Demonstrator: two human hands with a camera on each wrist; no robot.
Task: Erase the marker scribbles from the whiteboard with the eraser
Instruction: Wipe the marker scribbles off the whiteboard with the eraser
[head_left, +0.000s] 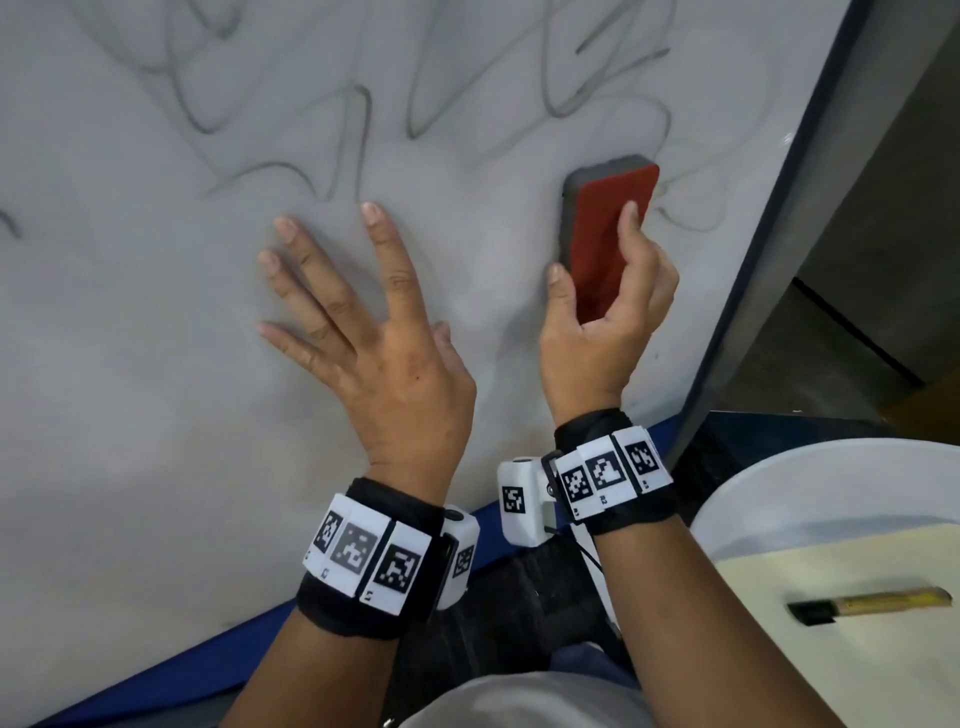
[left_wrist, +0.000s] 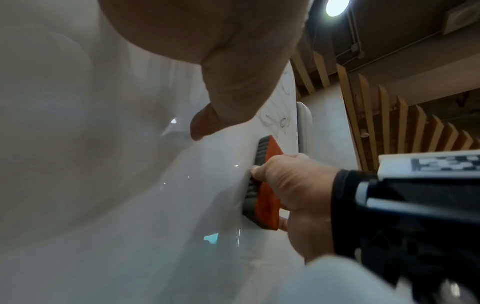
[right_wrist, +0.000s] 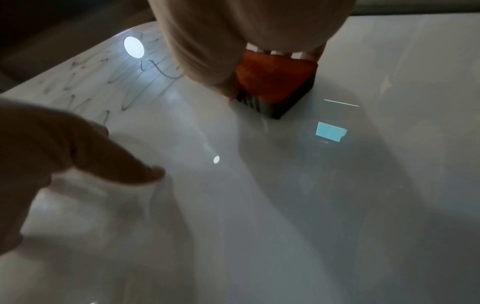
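The whiteboard (head_left: 130, 389) fills most of the head view, with grey marker scribbles (head_left: 291, 119) across its upper part and a few loops (head_left: 691, 213) near its right edge. My right hand (head_left: 608, 317) grips a red-backed eraser (head_left: 605, 234) with a dark felt pad, held flat against the board just below the scribbles. The eraser (left_wrist: 265, 197) also shows in the left wrist view and as the eraser (right_wrist: 275, 82) in the right wrist view. My left hand (head_left: 363, 312) lies on the board to the left of the eraser, fingers spread and straight.
The board's dark right frame (head_left: 769, 234) runs diagonally past the eraser. A blue strip (head_left: 208, 670) borders the board's lower edge. At the lower right stands a white round tub (head_left: 831, 467) holding pale liquid and a brush (head_left: 872, 605).
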